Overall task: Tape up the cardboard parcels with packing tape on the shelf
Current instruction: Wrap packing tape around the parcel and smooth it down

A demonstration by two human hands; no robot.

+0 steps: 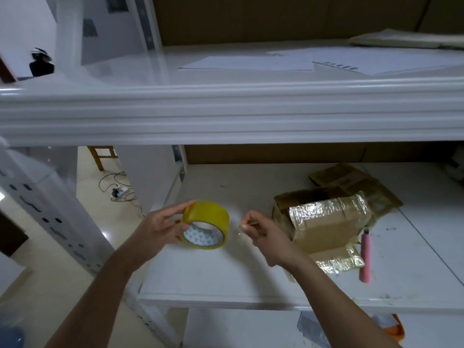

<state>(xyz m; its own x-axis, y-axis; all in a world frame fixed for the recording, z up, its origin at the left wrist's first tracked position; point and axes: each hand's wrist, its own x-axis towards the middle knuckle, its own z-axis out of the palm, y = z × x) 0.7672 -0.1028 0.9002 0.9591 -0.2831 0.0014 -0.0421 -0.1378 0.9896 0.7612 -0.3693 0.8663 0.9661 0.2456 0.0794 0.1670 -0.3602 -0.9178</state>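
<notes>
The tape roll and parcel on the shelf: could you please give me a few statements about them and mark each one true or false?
1. The left hand grips the yellow tape roll. True.
2. The right hand rests flat on the parcel. False: it pinches the pulled tape end, left of the parcel.
3. The pink cutter lies right of the parcel. True.
4. The parcel carries no tape. False: shiny tape already covers its top.

Tape roll (206, 225) frame centre, above shelf (226, 280); parcel (324, 223) on shelf right of it; cutter (365, 257) just right of parcel; papers (247, 63) on upper shelf.
</notes>
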